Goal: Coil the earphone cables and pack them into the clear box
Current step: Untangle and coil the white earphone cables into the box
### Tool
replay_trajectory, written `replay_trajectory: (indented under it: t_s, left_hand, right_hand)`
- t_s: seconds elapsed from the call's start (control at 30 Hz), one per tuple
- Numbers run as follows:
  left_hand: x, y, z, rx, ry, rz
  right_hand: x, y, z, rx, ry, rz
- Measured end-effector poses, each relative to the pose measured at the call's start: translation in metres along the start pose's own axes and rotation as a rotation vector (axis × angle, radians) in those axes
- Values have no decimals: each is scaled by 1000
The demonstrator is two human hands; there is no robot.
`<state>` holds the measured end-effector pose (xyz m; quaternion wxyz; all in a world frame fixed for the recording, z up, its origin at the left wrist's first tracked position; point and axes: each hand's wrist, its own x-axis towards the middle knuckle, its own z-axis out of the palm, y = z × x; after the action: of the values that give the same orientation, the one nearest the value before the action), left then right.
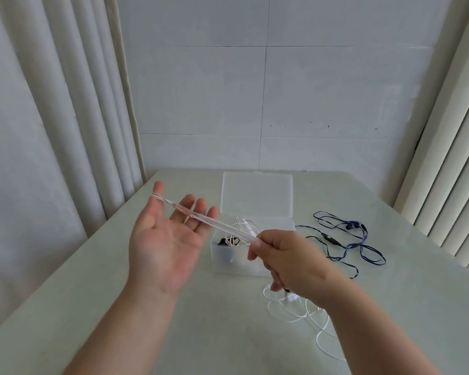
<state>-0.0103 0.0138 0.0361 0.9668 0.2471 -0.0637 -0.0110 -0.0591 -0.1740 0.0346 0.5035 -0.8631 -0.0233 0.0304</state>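
While the left hand (163,239) lies palm up, fingers straight and spread, it closes on nothing; a pale cable (214,221) is looped round its thumb (158,189) and crosses over the fingertips.

- Right hand (290,263): fingers curled, thumb and forefinger pinching the far end of the same strands. It sits lower and to the right of the left hand, in front of the clear box (228,263).
- Cable axis: several strands pulled taut in a straight run, upper left at the thumb down to lower right at the pinch. Looks like a winding pass in hand. The next turn would call for the right hand to carry the strands back toward the left palm.
- Box: just behind the hands, lid (256,193) standing open, earphone sets (236,238) already inside.
- Loose white cable (290,315) lies on the surface (201,334) under the right wrist; whether it is the tail of the held cable, cannot tell.
- Blue earphones (352,239) lie uncoiled to the right of the box, nearer the right hand.
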Motion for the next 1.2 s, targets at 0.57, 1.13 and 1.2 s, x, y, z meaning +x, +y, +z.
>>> replay_trajectory:
  t_s: [0.57,1.13,1.2]
  left_hand:
    - [-2,-20,-6,688,3,-76]
    - [-11,-30,-2,661,-253,-228]
    - [-7,-30,-6,761,-218,-109]
  right_hand:
    - [0,2,3,-233,190,-130]
    - [3,-4,11,451,325,-148]
    - [3,-4,10,537,348,-115]
